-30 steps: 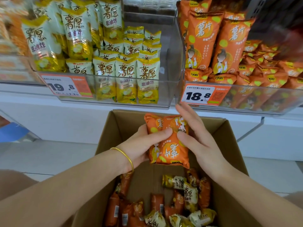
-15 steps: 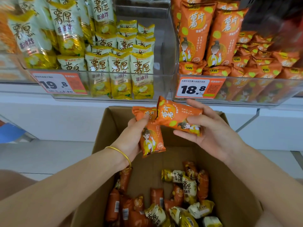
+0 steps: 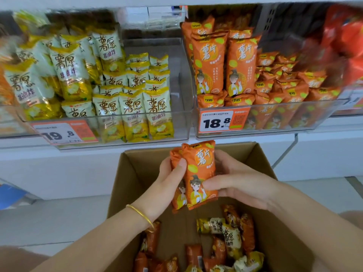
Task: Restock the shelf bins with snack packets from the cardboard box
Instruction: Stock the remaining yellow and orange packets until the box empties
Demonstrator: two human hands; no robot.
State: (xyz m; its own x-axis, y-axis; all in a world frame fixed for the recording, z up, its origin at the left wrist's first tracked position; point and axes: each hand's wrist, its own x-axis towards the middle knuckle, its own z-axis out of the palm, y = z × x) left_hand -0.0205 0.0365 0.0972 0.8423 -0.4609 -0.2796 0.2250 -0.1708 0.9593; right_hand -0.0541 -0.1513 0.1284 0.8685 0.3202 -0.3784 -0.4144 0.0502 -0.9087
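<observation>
1. two orange packets (image 3: 198, 173), upright and overlapping, above the cardboard box (image 3: 125, 173); our left hand (image 3: 167, 185) grips one, thumb across its front; our right hand (image 3: 241, 183) pinches the other, thumb in front, fingers behind.
2. handling: we should square both faces forward, then stand them in the clear right bin (image 3: 284, 124) among matching stock.
3. print: packets "薯片"; right tag (image 3: 222, 121) "18.8"; left tag (image 3: 64, 132) "19.8"; yellow packets (image 3: 133, 112) "薯愿 非油炸".

Head view, down onto hands (image 3: 200, 185)
</observation>
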